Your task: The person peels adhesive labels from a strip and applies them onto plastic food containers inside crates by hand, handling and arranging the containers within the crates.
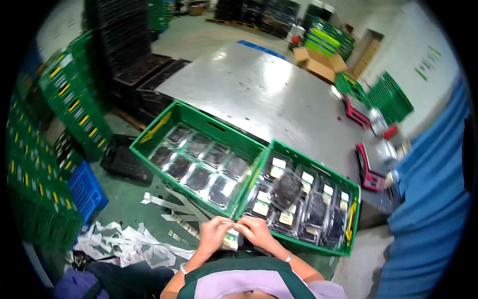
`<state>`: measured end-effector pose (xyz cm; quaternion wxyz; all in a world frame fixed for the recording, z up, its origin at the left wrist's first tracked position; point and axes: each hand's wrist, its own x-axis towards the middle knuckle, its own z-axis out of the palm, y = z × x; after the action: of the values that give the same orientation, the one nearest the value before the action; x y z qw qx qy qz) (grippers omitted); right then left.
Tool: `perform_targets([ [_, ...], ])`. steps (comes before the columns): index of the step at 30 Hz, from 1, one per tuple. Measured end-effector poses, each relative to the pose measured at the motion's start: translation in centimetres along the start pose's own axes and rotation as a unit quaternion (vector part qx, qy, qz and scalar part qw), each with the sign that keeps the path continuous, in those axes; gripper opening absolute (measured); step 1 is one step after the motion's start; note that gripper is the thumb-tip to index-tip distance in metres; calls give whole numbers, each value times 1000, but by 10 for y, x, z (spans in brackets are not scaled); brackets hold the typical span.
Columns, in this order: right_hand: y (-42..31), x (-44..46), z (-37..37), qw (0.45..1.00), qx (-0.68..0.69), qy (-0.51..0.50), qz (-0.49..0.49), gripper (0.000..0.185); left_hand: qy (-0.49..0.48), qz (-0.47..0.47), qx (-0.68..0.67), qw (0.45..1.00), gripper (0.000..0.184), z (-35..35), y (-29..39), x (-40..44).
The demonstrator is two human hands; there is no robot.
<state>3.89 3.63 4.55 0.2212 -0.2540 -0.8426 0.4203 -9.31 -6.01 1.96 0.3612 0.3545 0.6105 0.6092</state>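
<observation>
Close to my body, my left hand [213,236] and my right hand [256,232] meet with fingertips pinched. Between and below them shows a strip of labels [230,240], white with green print; both hands appear to grip its upper end. Just beyond, two green crates stand side by side. The left crate [199,203] holds several clear plastic punnets of dark contents [198,178] without visible labels. In the right crate [318,249], clear punnets [315,208] carry white labels, and one punnet [287,188] rests on top of others.
A metal table [224,79] extends behind the crates, with red scales [368,169] along its right side. Stacked green crates [74,104] rise at left beside a blue crate [87,192]. Loose white backing strips [134,244] litter the floor. A blue curtain [433,199] hangs at right.
</observation>
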Motion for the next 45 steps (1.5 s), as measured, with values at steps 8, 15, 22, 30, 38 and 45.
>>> perform_targets([
  [8, 32, 12, -73, 988, -30, 143, -38, 15, -125, -34, 103, 986, 21, 44, -1, 10],
  [15, 154, 24, -140, 939, -321, 21, 122, 48, -327, -179, 7, 928, 30, 64, -15, -9],
  [22, 112, -21, -153, 980, -173, 86, 38, 47, -229, -273, -174, 918, 30, 97, 2, -27],
  [30, 83, -92, -132, 999, -16, 30, 41, 24, -184, -141, -1, 973, 27, 146, -12, -17],
  [38, 105, -92, -210, 973, -23, 214, 81, 15, -334, -70, 168, 925, 31, 176, 10, -10],
  [45, 200, -95, -227, 926, -342, -54, 152, 51, -424, 196, 266, 843, 18, 171, 12, -2],
])
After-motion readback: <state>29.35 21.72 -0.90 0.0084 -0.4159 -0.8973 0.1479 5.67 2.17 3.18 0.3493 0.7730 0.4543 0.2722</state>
